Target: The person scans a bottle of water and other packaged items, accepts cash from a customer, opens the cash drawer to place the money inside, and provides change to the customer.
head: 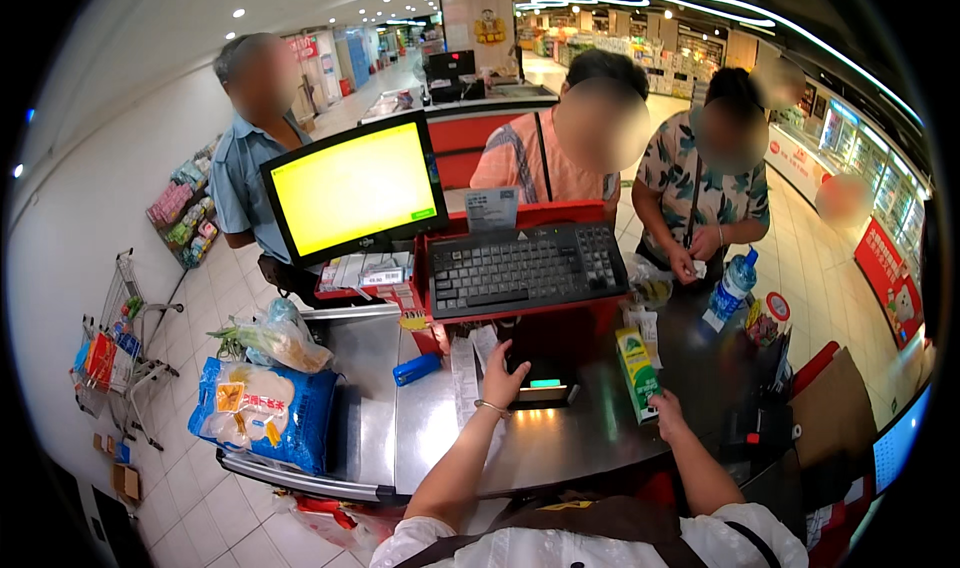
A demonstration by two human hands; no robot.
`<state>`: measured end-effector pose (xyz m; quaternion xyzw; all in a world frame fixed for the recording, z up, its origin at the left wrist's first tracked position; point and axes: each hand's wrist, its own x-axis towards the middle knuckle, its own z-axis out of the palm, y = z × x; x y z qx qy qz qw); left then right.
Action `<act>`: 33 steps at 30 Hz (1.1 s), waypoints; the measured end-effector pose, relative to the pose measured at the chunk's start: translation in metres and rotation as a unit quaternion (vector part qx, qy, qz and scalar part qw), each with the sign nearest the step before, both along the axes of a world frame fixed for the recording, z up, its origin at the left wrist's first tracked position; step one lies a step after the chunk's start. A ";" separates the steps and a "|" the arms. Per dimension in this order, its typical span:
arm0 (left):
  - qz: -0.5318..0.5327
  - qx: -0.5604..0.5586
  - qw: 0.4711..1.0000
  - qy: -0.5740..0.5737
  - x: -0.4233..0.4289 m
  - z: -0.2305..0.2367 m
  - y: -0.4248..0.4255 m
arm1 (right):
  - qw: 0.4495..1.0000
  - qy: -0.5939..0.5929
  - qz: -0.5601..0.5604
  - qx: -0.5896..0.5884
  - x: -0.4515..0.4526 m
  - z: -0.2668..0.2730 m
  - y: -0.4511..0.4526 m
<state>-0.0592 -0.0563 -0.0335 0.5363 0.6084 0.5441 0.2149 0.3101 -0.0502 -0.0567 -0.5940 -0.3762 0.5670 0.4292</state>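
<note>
My right hand (pixel 667 412) grips the lower end of a slim green and yellow carton (pixel 639 376) on the right part of the metal checkout counter (pixel 600 440). Over the counter's middle, my left hand (pixel 504 376) has its fingers apart and holds nothing. A small device with a lit green display (pixel 545 384) stands just right of that hand. Long paper receipts (pixel 463 373) lie beside and partly under my left forearm. Farther left is a blue stapler-like object (pixel 417 370). Above both hands sits a black keyboard (pixel 525 268) on a red stand.
A large blue rice bag (pixel 262 414) and bagged vegetables (pixel 289 335) rest at the counter's left end. The monitor (pixel 356 189) rises behind. A water bottle (pixel 729 292) stands at the right. Several people are across the counter; a shopping cart (pixel 120 343) is at far left.
</note>
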 end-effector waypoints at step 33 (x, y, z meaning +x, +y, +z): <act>-0.147 -0.210 0.635 -0.729 0.081 0.034 -0.163 | 0.787 0.384 0.440 -0.197 -0.024 0.097 -0.072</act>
